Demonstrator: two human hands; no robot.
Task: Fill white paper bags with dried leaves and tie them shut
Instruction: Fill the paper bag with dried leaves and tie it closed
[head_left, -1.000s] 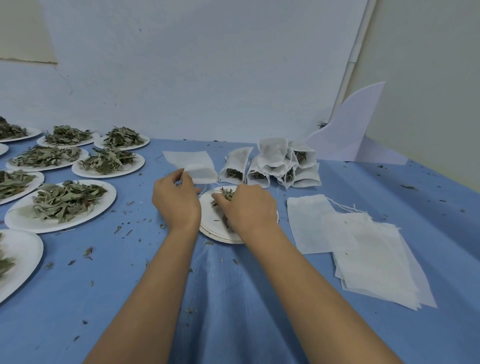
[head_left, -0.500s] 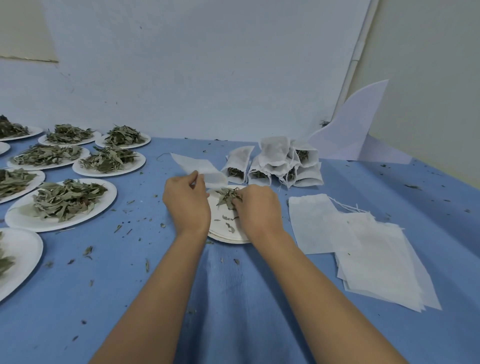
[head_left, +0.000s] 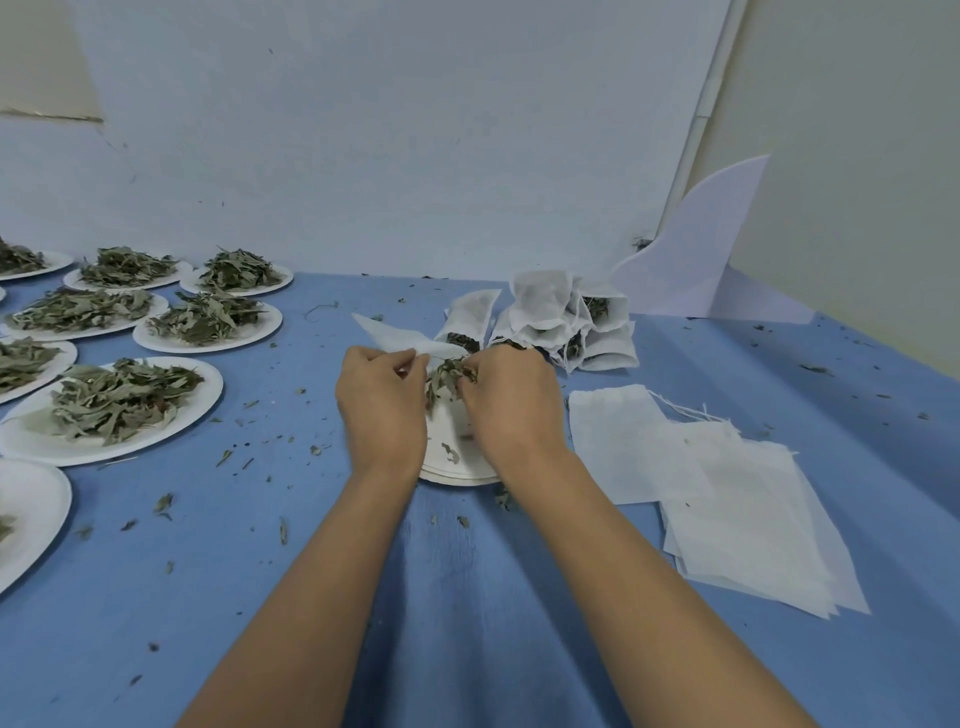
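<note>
Head view: the white paper bag hangs over stacked paper plates, its mouth pinched by the left hand. The right hand clamps its fingers on dried leaves just beside it. Filled bags lie behind, and empty bags to the right.

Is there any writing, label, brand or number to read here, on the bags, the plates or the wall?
None: no word, number or sign shows anywhere. The stack of empty bags, the filled bags, the bag the left hand pinches, the paper plates, the wall and the white card leaning in the corner are all blank. The right hand grips only dried leaves.
</note>
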